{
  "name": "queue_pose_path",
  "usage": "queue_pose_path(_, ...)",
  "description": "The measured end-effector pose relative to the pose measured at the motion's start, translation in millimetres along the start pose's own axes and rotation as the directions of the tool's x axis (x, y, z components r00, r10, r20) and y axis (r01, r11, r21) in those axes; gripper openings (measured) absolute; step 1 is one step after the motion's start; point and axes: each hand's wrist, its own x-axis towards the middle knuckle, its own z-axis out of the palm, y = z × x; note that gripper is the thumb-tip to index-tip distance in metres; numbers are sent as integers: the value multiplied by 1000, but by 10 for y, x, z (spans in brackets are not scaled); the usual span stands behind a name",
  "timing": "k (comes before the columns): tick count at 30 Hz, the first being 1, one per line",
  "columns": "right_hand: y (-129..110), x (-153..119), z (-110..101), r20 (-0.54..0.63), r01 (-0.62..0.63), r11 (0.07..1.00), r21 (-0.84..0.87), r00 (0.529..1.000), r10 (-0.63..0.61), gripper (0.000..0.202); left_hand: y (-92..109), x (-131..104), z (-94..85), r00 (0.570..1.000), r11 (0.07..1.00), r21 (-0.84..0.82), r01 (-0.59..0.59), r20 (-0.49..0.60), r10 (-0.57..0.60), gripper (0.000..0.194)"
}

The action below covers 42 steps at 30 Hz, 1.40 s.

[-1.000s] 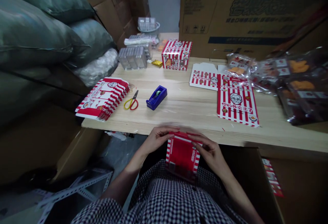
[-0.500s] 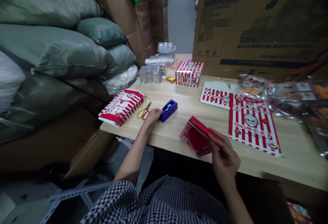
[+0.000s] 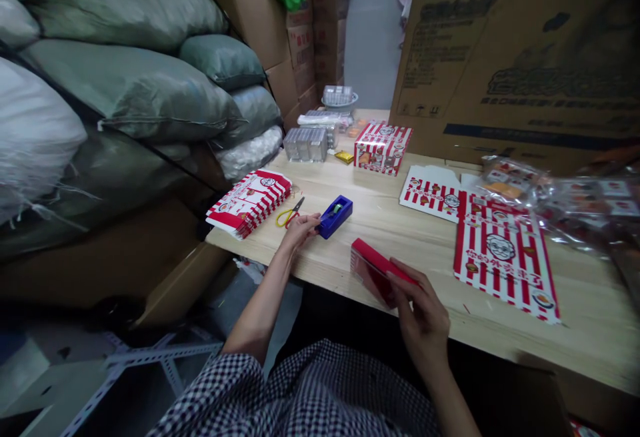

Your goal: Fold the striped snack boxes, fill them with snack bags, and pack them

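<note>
My left hand pinches at the near end of a blue tape dispenser, where the tape comes off its small roll; the strip itself is barely visible. Just left of those fingertips, scissors with yellow and red handles lie on the table. My right hand grips a red carton with striped edges, thumb on the near side and fingers over the top. It is tilted above the table's front edge, and the palm hides its right end.
A stack of folded striped cartons lies on the left. Flat cartons and clear packets lie on the right. Behind stand an assembled striped box, clear plastic containers and a large brown carton. Bulging sacks are piled left.
The view has turned slightly left. My right hand has brought the red carton closer to the dispenser and turned it more edge-on. My left hand remains at the dispenser's near end.
</note>
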Motion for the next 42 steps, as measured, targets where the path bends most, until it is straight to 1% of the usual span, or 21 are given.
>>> queue_pose_path(4,10,9,-21,8,15,1000,-16,1000,-15,30,-229,-147,15,995,996,-19,-84,-58,82,33)
queue_pose_path(8,14,8,-2,-10,55,997,-57,998,-55,28,-379,-175,38,974,987,63,-146,-163,155,28)
queue_pose_path(11,11,14,44,-42,67,993,-95,997,-72,26,-322,-295,81,955,977,135,-168,-223,195,24)
queue_pose_path(13,-7,29,77,-65,65,992,-111,995,-73,23,-182,-521,184,952,971,159,-178,-223,211,20)
queue_pose_path(15,-42,51,106,-86,43,993,-111,995,-52,20,25,-864,365,958,968,150,-202,-176,227,19)
queue_pose_path(16,-63,64,117,-92,31,994,-108,995,-41,18,141,-1057,479,961,965,130,-227,-131,243,20)
queue_pose_path(18,-107,86,133,-95,16,994,-111,995,-26,15,358,-1413,724,964,964,10,-267,27,266,18)
queue_pose_path(19,-127,96,138,-95,18,993,-118,995,-30,14,440,-1549,839,964,970,-38,-241,102,244,18)
queue_pose_path(21,-155,108,143,-90,36,990,-138,995,-49,12,526,-1703,1024,963,980,-105,-170,194,188,20)
queue_pose_path(23,-165,113,142,-85,56,987,-149,994,-69,12,513,-1715,1126,973,986,-131,-101,194,126,23)
queue_pose_path(26,-143,112,129,-66,73,984,-165,994,-85,14,422,-1631,1162,988,988,-145,-54,137,74,24)
queue_pose_path(30,-74,112,88,30,115,965,-234,993,-111,39,377,-1627,1171,989,983,-175,-51,129,74,24)
queue_pose_path(32,-41,123,56,90,145,956,-256,988,-126,46,370,-1642,1178,986,984,-169,-60,144,84,26)
queue_pose_path(34,-20,145,20,118,148,958,-247,985,-122,47,337,-1608,1159,983,992,-108,-72,163,89,28)
queue_pose_path(36,-15,176,-12,130,133,967,-217,986,-106,47,280,-1506,1096,986,993,26,-112,125,108,31)
queue_pose_path(37,-20,194,-23,138,130,971,-199,985,-103,47,253,-1435,1050,987,981,117,-154,73,146,33)
queue_pose_path(38,-30,211,-30,147,131,975,-180,984,-105,47,234,-1359,996,977,954,213,-211,11,213,35)
queue_pose_path(39,-43,227,-33,155,133,978,-161,982,-108,48,230,-1284,939,952,912,300,-280,-36,304,37)
queue_pose_path(40,-60,239,-33,160,133,981,-142,981,-110,48,241,-1217,882,917,860,366,-357,-40,397,41)
queue_pose_path(41,-78,244,-33,159,128,984,-123,981,-108,47,270,-1165,830,882,807,399,-435,11,470,49)
queue_pose_path(42,-96,240,-33,157,114,988,-102,983,-97,46,313,-1131,786,857,769,395,-504,113,503,54)
